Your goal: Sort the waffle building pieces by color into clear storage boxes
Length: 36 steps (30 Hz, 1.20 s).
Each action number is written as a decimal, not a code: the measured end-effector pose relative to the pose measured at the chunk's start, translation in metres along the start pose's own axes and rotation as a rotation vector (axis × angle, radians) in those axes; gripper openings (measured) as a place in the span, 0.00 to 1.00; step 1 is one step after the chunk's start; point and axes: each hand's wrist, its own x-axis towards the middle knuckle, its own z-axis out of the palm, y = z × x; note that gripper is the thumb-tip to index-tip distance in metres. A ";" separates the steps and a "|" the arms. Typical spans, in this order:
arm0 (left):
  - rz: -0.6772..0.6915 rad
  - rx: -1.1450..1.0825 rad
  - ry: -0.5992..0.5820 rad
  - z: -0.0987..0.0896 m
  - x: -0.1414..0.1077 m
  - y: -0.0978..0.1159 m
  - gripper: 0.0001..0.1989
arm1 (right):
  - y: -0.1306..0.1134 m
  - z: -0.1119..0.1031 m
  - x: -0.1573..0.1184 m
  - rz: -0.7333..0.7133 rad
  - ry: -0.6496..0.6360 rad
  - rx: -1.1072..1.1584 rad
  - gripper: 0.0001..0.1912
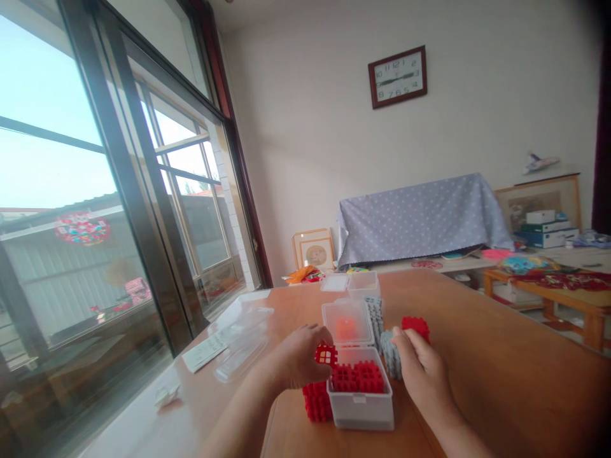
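Observation:
A red window-patterned building block [326, 355] is pinched between the thumb and fingers of my left hand [305, 356], at the left rim of a clear plastic box [360, 410]. Inside that box lie several red lattice blocks [358, 376]. More red blocks [317, 402] stand against its left side, below my left hand. My right hand [422, 366] is to the right of the box with its fingers closed. Grey blocks [391, 355] sit by its thumb, and a red block [416, 327] shows just beyond its fingers. What the right fingertips grip is hidden.
Behind the box lies a clear lid [351, 312] over something orange-red, with a row of grey blocks [375, 312] beside it. Another clear container [363, 284] stands farther back. Clear plastic packaging [243, 346] and a paper sheet [205, 351] lie on the left, near the window.

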 end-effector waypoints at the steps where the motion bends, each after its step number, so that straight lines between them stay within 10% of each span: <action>1: 0.008 0.007 -0.012 0.002 0.005 0.005 0.19 | -0.001 0.000 0.000 -0.002 0.002 0.001 0.21; 12: 0.055 0.195 -0.146 0.047 0.041 0.015 0.21 | -0.007 -0.001 0.000 -0.022 0.028 -0.028 0.22; 36: 0.077 0.210 -0.122 0.044 0.026 0.019 0.14 | -0.008 -0.001 0.001 -0.029 0.027 0.001 0.23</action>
